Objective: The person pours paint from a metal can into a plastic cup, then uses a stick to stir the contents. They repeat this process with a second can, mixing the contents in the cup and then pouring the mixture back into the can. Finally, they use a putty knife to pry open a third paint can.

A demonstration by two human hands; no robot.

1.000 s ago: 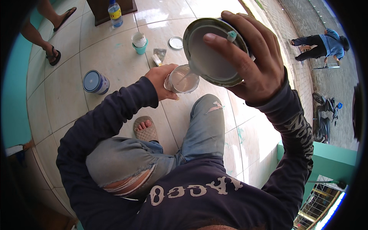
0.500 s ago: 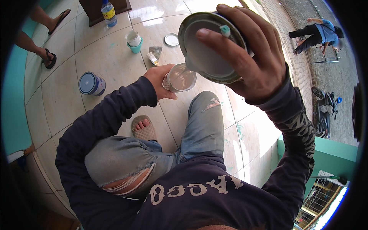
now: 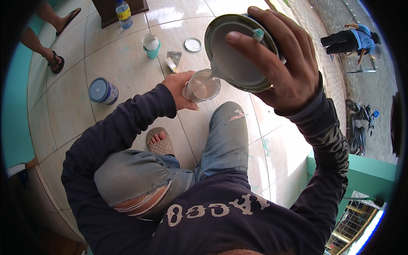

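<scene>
My right hand grips an open round paint can from its far right side, one finger lying across the mouth. The can is tipped toward the left, and a thin stream of pale paint runs off its rim. Below that rim, my left hand is wrapped round a paint-smeared cup, which catches the stream and has pale liquid inside. A small teal-coloured bit shows by the can's rim among my right fingers. Just beyond my left hand, a paintbrush lies beside a putty knife on the tiles.
A closed blue-lidded can stands at left. Farther off are a teal cup with a white cup in it, a round lid and a bottle. Another person's sandalled feet are at far left; a motorbike stands outside right.
The can and my right hand have shifted slightly to the right in the picture, as has the cup in my left hand. Pale paint keeps running between them.
</scene>
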